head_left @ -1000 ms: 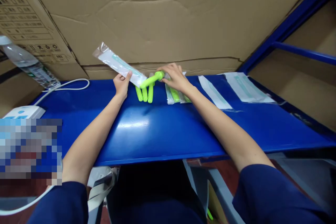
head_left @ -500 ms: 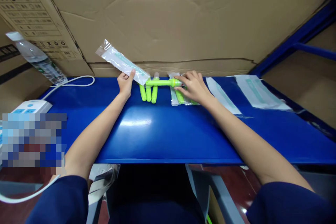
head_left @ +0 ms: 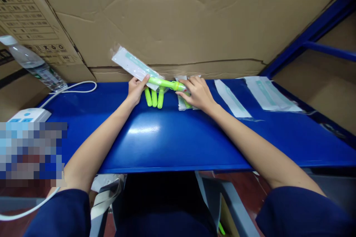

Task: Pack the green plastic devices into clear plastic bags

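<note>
My left hand (head_left: 135, 89) pinches the lower end of a clear plastic pouch (head_left: 132, 65) that slants up and to the left over the blue table (head_left: 155, 137). My right hand (head_left: 196, 93) grips a lime-green stick (head_left: 164, 83) by its right end, and its left tip lies at the pouch's mouth beside my left thumb. Three more green sticks (head_left: 154, 97) lie side by side on the table just below. Under my right hand rest filled pouches (head_left: 182, 102) with green sticks inside.
Two flat empty pouches (head_left: 230, 99) (head_left: 268, 94) lie on the table to the right. A water bottle (head_left: 33, 64) leans at the far left above a white power strip (head_left: 26, 115) with its cable (head_left: 75, 88). Cardboard boxes (head_left: 178, 22) wall off the back; a blue shelf frame (head_left: 314, 29) rises at right.
My right hand lifted the green stick off the filled pouches and carried it left until its tip met the pouch's mouth. My left hand shifted the pouch slightly right.
</note>
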